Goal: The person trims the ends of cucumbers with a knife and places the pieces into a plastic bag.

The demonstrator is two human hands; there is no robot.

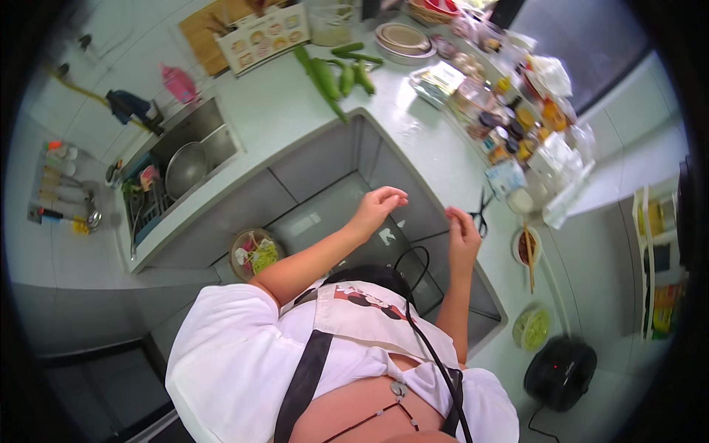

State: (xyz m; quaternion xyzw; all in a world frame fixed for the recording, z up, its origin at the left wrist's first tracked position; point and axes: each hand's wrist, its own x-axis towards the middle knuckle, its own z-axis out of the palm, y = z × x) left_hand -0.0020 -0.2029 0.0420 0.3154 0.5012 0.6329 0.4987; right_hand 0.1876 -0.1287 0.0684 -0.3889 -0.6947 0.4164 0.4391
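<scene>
Kitchen corner, seen from above; 2 bare hands raised over the gap in front of an L-shaped white counter (277,111)

Left hand (379,205): in the air before the inner corner of the counter; fingers loosely bent, half spread, no pinch to be seen

Right hand (463,230): just beside the inner edge of the counter's right arm; fingers bent and slightly parted, a loose pose; whether it touches the edge I cannot tell

Nearest the right hand: black-handled metal scissors (481,213), on the counter just beyond the fingers, apart from them

Down the right arm of the counter: small white round bowl (538,240) with dark reddish contents, 2 thin wooden chopsticks (530,275) lying across it; next, a mound of pale green shreds (533,327) in a clear round bowl; then a rounded black appliance (563,376) showing a red light

Far side: long green vegetables (323,77) in a loose group; stacked pale round dishes (403,41); a crowded row of mixed jars and bottles (515,133) by the wall

Left side: silver metal sink (224,144), a round grey metal basin (187,171) resting in it

Below, left of the left forearm: round bin (235,260) with green and white scraps inside
</scene>
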